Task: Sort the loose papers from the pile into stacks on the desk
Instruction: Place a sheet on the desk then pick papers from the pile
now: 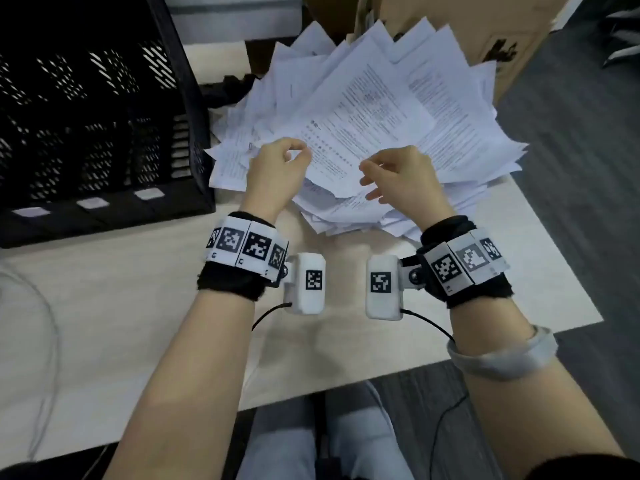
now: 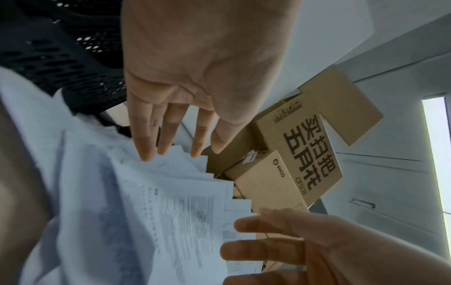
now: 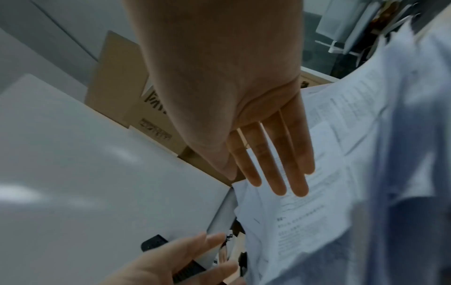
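Note:
A big loose pile of printed white papers (image 1: pixel 381 109) lies fanned out on the light desk (image 1: pixel 138 323), right of centre. My left hand (image 1: pixel 296 152) hovers over the pile's near left edge, fingers relaxed and holding nothing; the left wrist view shows its fingers (image 2: pixel 171 135) stretched over the sheets (image 2: pixel 146 192). My right hand (image 1: pixel 372 178) hangs over the near edge of the top sheet, fingers spread and empty. Its straight fingers (image 3: pixel 275 154) show above the papers (image 3: pixel 341 173) in the right wrist view. The two hands are about a hand's width apart.
A black mesh file organiser (image 1: pixel 86 116) stands on the desk left of the pile, almost touching it. Cardboard boxes (image 1: pixel 485 29) stand behind the pile. The desk's right edge runs close past the papers, with grey floor beyond. A thin cable (image 1: pixel 34 341) lies at the near left.

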